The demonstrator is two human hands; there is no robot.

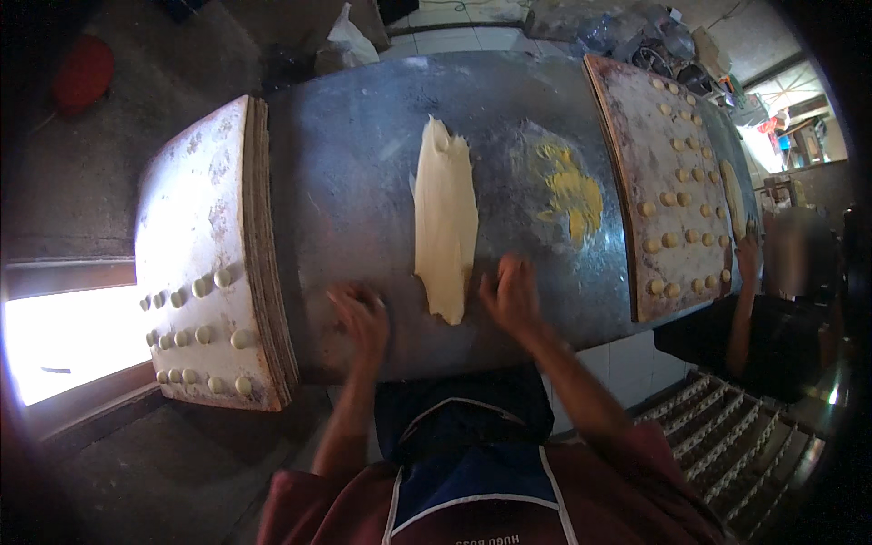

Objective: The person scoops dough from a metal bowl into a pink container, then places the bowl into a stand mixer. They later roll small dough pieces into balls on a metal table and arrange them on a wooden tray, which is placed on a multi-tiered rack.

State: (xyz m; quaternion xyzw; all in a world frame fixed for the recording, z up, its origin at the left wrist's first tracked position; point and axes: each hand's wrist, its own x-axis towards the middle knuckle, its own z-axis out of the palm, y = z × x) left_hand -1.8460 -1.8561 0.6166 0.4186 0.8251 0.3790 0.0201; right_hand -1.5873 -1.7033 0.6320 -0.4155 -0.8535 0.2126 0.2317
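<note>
A long pale strip of dough (445, 218) lies lengthwise on the grey metal table (345, 182). My left hand (361, 316) is blurred over the table to the left of the strip's near end; whether it holds a bit of dough I cannot tell. On the right of that end, my right hand (511, 295) rests with fingers spread, just beside the dough.
A stack of floured wooden boards (204, 182) on the left carries rows of small dough balls (195, 336). Another board (668, 145) with dough balls lies on the right. A yellow smear (572, 191) marks the table. Another person's arm (743, 300) reaches in at the right. Racks (727, 436) stand below.
</note>
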